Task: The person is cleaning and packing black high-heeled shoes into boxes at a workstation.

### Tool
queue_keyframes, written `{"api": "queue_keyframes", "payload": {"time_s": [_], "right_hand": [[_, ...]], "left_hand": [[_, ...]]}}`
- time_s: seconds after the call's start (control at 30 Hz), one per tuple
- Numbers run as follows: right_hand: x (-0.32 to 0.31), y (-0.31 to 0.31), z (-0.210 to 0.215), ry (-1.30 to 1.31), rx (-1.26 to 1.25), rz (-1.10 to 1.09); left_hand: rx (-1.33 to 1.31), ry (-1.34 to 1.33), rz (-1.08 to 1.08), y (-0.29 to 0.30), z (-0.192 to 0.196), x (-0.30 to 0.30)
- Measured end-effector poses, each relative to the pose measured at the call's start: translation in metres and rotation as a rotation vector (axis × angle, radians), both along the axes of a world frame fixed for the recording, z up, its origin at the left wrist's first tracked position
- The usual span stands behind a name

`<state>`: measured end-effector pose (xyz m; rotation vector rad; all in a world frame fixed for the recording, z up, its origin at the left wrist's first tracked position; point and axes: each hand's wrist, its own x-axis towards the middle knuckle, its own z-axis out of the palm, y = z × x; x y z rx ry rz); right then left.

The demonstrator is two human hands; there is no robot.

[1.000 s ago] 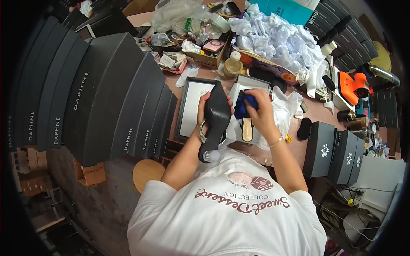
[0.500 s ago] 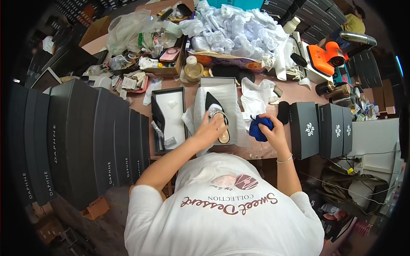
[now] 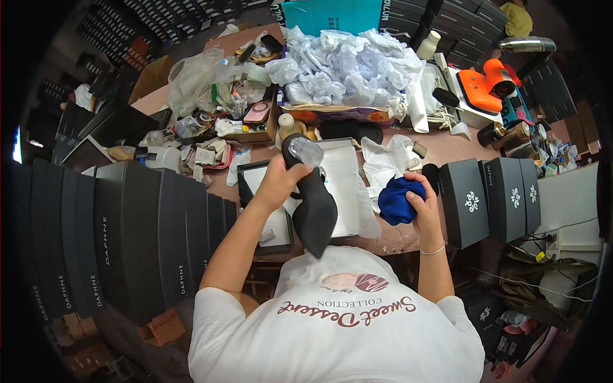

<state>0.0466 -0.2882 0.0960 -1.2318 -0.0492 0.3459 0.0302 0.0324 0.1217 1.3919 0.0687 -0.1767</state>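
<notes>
the left hand (image 3: 276,182) has its fingers wrapped round the heel end of a black shoe (image 3: 313,204), held tilted above an open white box (image 3: 348,185) on the bench (image 3: 447,150). the right hand (image 3: 423,203) has its fingers pressed round a blue cloth (image 3: 396,201), just right of the box, beside upright black boxes (image 3: 488,198).

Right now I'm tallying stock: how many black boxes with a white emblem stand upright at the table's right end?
3, side by side past the right hand: the nearest box, the middle box, and the outermost box. More may be hidden behind them.
</notes>
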Motion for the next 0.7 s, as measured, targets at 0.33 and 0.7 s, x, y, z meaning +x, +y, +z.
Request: {"api": "queue_keyframes", "payload": {"time_s": [0.33,0.7], "right_hand": [[-0.037,0.047,-0.009,0.005,-0.134,0.308],[-0.053,0.072,0.038,-0.642,-0.481,0.177]], "left_hand": [[-1.052,0.205,0.3,-0.046,-0.04,-0.101],[-1.073,0.377,0.356,-0.05,-0.047,-0.094]]}}
